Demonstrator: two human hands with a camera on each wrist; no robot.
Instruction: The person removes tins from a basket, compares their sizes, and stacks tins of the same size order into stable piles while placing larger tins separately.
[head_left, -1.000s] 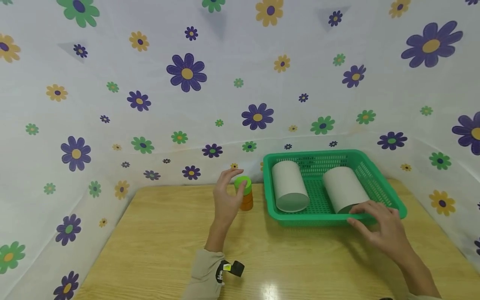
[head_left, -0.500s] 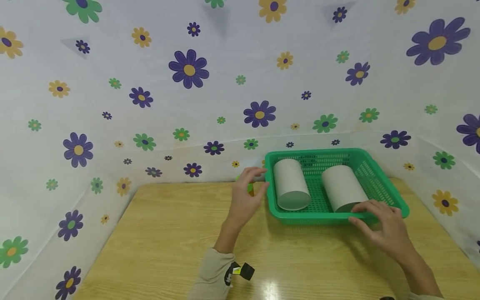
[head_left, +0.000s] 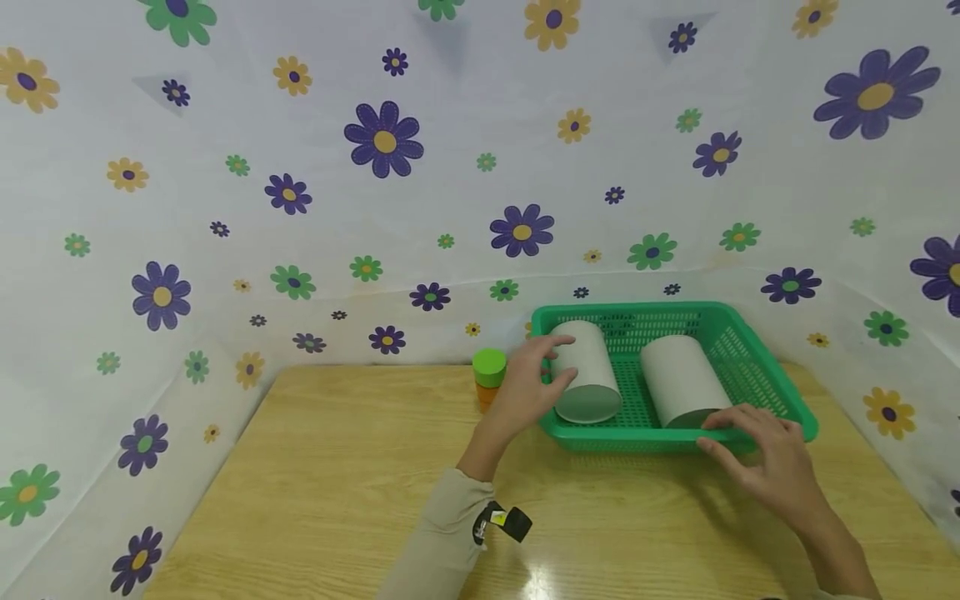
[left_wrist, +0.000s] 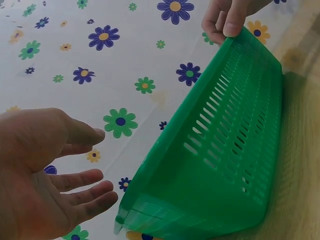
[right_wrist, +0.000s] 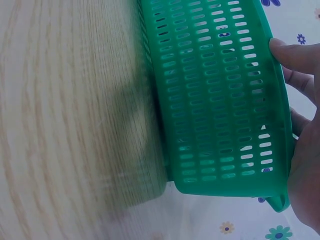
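A green plastic basket (head_left: pixel 757 375) stands on the wooden table at the right, with two grey cylinders lying in it. My left hand (head_left: pixel 542 377) reaches over the basket's left rim with spread fingers, at the side of the left cylinder (head_left: pixel 592 379); I cannot tell whether it touches. In the left wrist view that hand (left_wrist: pixel 60 175) is open beside the basket's corner (left_wrist: pixel 225 150). My right hand (head_left: pixel 757 450) pinches the basket's front rim near the right cylinder (head_left: pixel 678 379), thumb on top (right_wrist: pixel 295 55). The same grip shows in the left wrist view (left_wrist: pixel 227 22).
A small orange jar with a green lid (head_left: pixel 489 377) stands just left of the basket, behind my left hand. The wooden table (head_left: pixel 322 492) stretches left and toward me. Flowered cloth walls (head_left: pixel 375 208) close in the back and both sides.
My left hand has moved right, away from the green-lidded jar and over the basket's left rim to the left cylinder. The right hand has stayed on the front rim.
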